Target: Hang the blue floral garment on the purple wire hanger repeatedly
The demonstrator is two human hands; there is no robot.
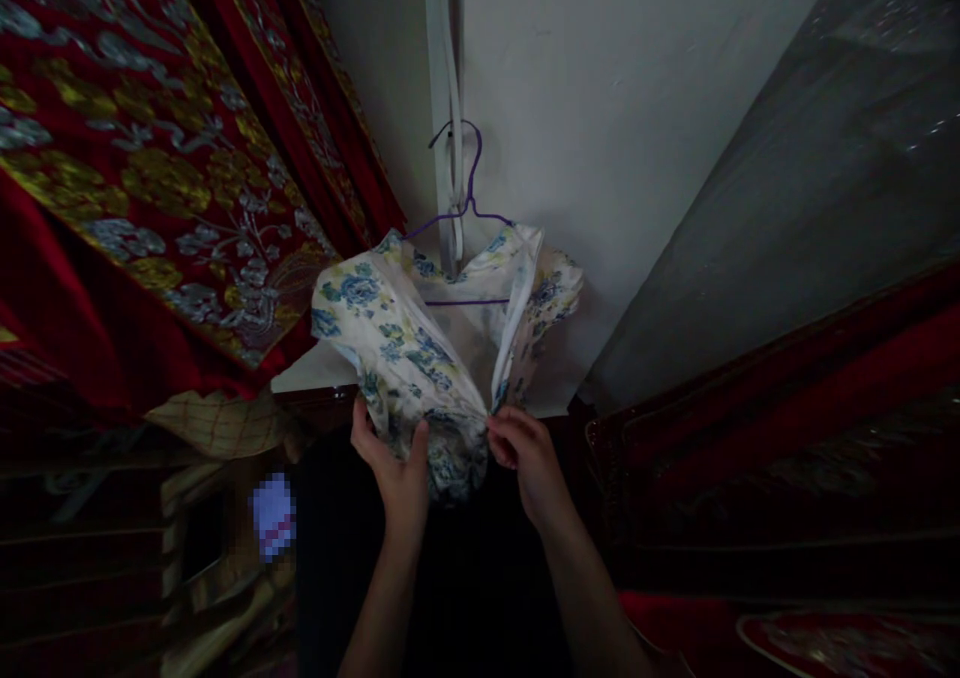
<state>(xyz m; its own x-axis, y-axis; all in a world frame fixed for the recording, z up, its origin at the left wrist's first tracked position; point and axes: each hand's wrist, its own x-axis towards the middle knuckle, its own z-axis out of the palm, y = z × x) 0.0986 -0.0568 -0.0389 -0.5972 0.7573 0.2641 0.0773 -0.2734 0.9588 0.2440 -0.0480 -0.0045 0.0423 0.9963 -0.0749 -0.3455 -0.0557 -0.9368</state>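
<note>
A white top with blue and yellow flowers (409, 333) hangs from a thin purple hanger (474, 173), its front parted in a deep V. At the top's left side, my left hand (394, 458) grips the lower fabric, thumb in front and fingers partly behind the cloth. The fingers of my right hand (525, 453) are pinched on the front edge at the bottom of the V. Whether they hold a button or a zip is too small and dark to tell. Below the hands, the cloth bunches up in shadow.
Red cloth embroidered in gold and silver (165, 158) hangs at the left. Behind the hanger is a pale wall (600, 98) with a white strap (455, 68). Clear plastic sheeting (795, 178) covers the right side, above dark red fabric (787, 378). A wooden frame stands lower left (172, 528).
</note>
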